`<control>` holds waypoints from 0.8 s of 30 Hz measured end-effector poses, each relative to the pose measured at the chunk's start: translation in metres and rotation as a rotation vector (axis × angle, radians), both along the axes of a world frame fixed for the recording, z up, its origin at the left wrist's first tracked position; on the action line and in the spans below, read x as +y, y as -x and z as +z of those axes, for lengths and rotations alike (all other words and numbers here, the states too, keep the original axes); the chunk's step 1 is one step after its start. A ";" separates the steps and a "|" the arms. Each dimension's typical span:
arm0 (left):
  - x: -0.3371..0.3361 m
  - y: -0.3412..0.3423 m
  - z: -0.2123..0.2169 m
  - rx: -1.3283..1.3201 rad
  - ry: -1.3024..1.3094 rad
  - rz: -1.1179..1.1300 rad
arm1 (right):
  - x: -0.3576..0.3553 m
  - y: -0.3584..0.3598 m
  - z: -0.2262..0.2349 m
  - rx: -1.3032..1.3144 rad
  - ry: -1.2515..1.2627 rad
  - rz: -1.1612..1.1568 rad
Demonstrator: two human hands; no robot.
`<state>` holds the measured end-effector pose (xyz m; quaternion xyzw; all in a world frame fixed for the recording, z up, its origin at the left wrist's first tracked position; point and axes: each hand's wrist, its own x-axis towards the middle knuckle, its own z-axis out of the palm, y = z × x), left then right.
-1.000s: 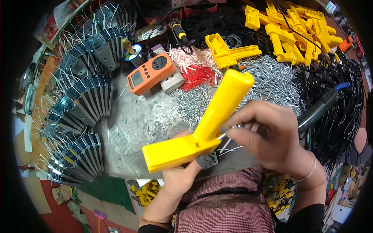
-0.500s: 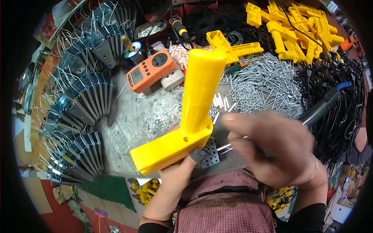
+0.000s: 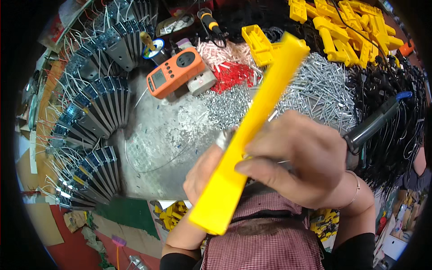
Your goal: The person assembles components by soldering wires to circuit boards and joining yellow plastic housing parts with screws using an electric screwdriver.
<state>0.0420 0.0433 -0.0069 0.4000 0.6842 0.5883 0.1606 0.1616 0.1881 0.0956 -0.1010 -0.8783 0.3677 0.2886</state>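
Observation:
My left hand (image 3: 204, 171) grips a yellow plastic housing (image 3: 252, 130) from behind, with a grey-white covering on one fingertip. The housing is tilted, its narrow side toward me, running from lower left to upper right. My right hand (image 3: 301, 157), blurred, pinches with thumb and forefinger right at the housing's edge. A small glint shows between those fingertips; its kind I cannot make out. To the right of this hand lies a dark power screwdriver (image 3: 373, 126) with a blue end.
Silver screws (image 3: 321, 90) are heaped behind my hands, beside small nuts (image 3: 227, 105) and red pieces (image 3: 234, 76). An orange meter (image 3: 175, 72) stands behind left. Fanned metal plates with wires (image 3: 101, 108) line the left. Yellow housings (image 3: 346, 31) and black cables (image 3: 382, 153) fill the right.
The housing has turned edge-on and tilted to the right, uncovering the nuts and red pieces. My right hand has moved left from beside the housing to its edge.

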 end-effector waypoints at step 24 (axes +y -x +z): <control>0.011 0.009 -0.003 0.498 0.272 -0.492 | 0.034 -0.049 -0.051 -0.674 -0.296 0.117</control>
